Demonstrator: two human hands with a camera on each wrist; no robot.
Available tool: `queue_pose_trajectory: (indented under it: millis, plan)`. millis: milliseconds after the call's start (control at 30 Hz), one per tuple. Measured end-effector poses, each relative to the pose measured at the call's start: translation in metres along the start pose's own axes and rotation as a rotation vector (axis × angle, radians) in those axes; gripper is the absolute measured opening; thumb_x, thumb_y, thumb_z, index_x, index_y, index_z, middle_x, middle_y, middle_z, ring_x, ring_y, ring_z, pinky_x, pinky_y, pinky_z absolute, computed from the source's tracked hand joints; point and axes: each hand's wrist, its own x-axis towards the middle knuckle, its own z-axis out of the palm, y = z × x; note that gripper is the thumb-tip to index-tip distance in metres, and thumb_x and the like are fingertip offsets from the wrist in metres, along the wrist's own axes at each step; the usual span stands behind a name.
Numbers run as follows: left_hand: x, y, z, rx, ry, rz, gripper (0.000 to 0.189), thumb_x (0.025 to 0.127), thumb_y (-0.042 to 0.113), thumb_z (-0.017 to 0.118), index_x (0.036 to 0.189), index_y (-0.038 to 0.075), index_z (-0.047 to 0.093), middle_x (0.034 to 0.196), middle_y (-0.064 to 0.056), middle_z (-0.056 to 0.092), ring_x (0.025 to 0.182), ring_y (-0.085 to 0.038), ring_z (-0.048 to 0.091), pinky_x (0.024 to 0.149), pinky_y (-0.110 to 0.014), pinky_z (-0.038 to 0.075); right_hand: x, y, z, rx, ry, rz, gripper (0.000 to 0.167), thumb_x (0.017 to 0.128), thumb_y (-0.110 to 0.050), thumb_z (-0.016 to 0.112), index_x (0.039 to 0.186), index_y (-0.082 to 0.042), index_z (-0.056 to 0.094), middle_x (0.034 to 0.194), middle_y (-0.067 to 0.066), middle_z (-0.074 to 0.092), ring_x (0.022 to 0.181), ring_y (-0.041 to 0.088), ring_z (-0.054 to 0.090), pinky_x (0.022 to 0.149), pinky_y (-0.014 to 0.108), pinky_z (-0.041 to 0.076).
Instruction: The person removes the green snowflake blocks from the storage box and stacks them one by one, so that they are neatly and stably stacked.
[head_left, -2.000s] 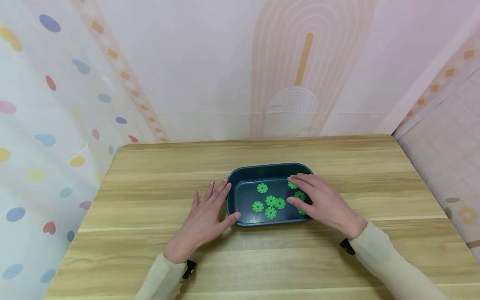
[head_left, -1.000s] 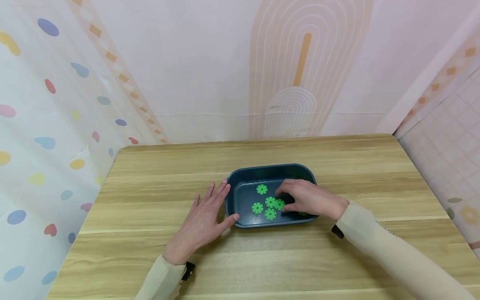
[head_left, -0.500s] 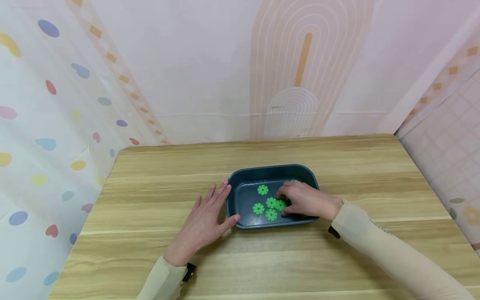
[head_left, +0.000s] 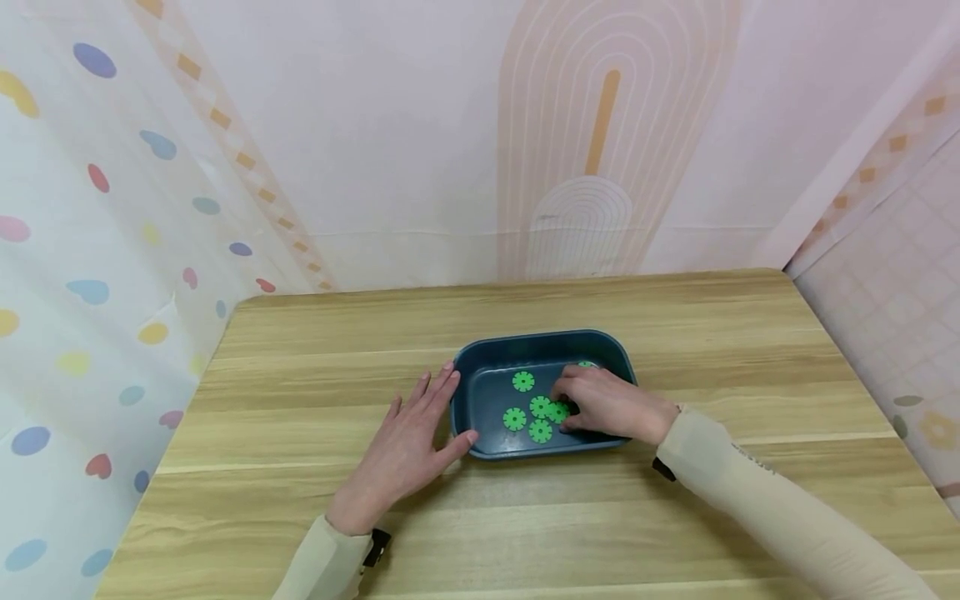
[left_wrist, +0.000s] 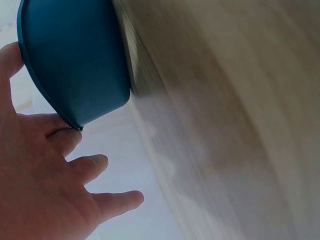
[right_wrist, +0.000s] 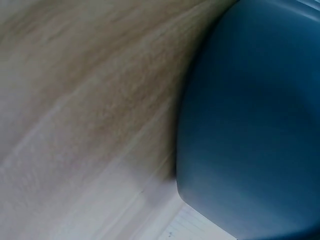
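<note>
Notched green discs point(head_left: 514, 419) lie in a smooth, round-cornered tray point(head_left: 486, 392). The left hand point(head_left: 401, 450), fingers spread, touches its nine-o'clock rim; the right hand point(head_left: 615, 404) curls inside at three, pinching or not, I can't tell.

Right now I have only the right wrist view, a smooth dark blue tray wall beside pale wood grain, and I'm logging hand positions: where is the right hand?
Observer: In the head view, the right hand reaches down inside the smooth, dark blue, round-cornered tray.
Operator: Thanks. And the other one?
Observer: The left hand touches the left end of the tray.
Operator: What lies in the tray to the left of the right hand?
Observer: Five small, flat, bright green discs with notched edges.
</note>
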Motion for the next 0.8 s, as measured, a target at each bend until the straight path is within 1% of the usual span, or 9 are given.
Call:
queue_pose_trajectory:
  millis: [167, 433, 633, 800]
  plan:
    - [-0.0007, -0.0003, -0.0001, -0.002, 0.002, 0.003, 0.088, 0.099, 0.061, 0.058, 0.165, 0.011, 0.029, 0.171, -0.004, 0.021, 0.156, -0.036, 0.021, 0.114, -0.074, 0.024, -0.0003, -0.0013, -0.0002, 0.007, 0.005, -0.012, 0.033, 0.089, -0.022, 0.085, 0.116, -0.005, 0.076, 0.113, 0.008, 0.069, 0.097, 0.018, 0.062, 0.091, 0.038, 0.057]
    - [0.0003, 0.0003, -0.0008, -0.001, 0.007, 0.011, 0.088, 0.099, 0.061, 0.058, 0.165, 0.011, 0.028, 0.171, -0.004, 0.02, 0.156, -0.036, 0.022, 0.114, -0.075, 0.025, 0.0012, -0.0011, 0.0031, -0.002, 0.005, 0.009, 0.03, 0.091, -0.023, 0.081, 0.115, -0.007, 0.075, 0.112, 0.005, 0.067, 0.093, 0.016, 0.06, 0.089, 0.038, 0.057]
    - [0.0007, 0.0011, -0.0003, -0.002, 0.003, 0.009, 0.087, 0.1, 0.059, 0.059, 0.165, 0.011, 0.027, 0.171, -0.004, 0.02, 0.156, -0.036, 0.022, 0.114, -0.074, 0.025, -0.0026, -0.0007, 0.0022, 0.007, 0.033, 0.014, 0.032, 0.091, -0.019, 0.08, 0.119, -0.006, 0.072, 0.116, 0.006, 0.067, 0.094, 0.015, 0.059, 0.09, 0.036, 0.056]
    - [-0.0001, 0.0018, -0.0006, 0.009, 0.004, 0.008, 0.087, 0.099, 0.057, 0.06, 0.165, 0.01, 0.027, 0.171, -0.005, 0.02, 0.155, -0.037, 0.022, 0.114, -0.075, 0.025, -0.006, -0.0031, -0.0009, 0.019, 0.084, -0.005, 0.031, 0.092, -0.019, 0.079, 0.119, -0.007, 0.073, 0.117, 0.004, 0.066, 0.096, 0.015, 0.06, 0.091, 0.037, 0.056]
